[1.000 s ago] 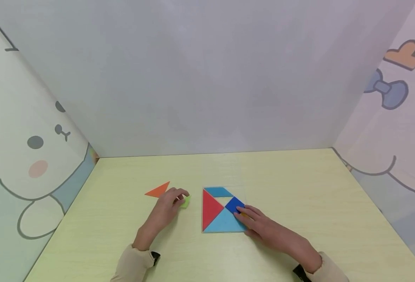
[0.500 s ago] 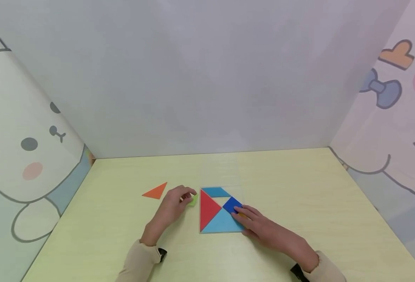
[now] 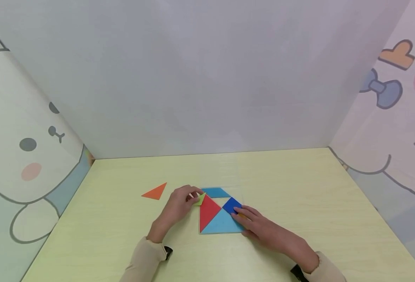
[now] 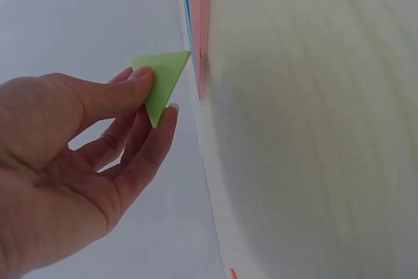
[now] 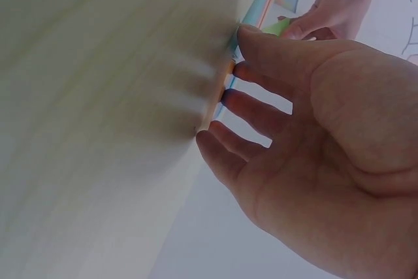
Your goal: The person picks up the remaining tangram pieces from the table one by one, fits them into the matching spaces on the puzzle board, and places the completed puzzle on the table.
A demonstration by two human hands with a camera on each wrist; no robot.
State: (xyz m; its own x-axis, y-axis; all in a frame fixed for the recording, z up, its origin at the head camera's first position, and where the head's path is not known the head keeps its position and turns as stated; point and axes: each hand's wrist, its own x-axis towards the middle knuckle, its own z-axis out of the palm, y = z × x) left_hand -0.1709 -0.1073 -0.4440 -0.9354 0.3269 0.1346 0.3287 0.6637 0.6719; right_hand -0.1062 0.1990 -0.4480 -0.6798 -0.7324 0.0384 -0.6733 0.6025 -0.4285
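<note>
My left hand (image 3: 180, 203) pinches a small light green triangle tile (image 4: 168, 75) between thumb and fingers, raised over the upper left corner of a flat tangram square. In that square lie a red triangle (image 3: 209, 214), a light blue triangle (image 3: 223, 224), a blue parallelogram (image 3: 215, 192) and a dark blue square (image 3: 230, 205). A yellow piece (image 3: 242, 215) is mostly hidden under my right hand (image 3: 265, 229). That hand rests its loosely bent fingertips on the right side of the tangram, touching the dark blue square and the yellow piece.
An orange triangle (image 3: 156, 192) lies alone on the pale wooden table (image 3: 292, 180), left of the tangram. A pale gap shows between the parallelogram, red triangle and dark blue square. Behind stands a grey-white wall (image 3: 207, 78), with cartoon-printed panels (image 3: 31, 117) at both sides.
My left hand has moved right with the green triangle, away from the orange triangle to above the red triangle's top corner. My right hand has stayed on the tangram.
</note>
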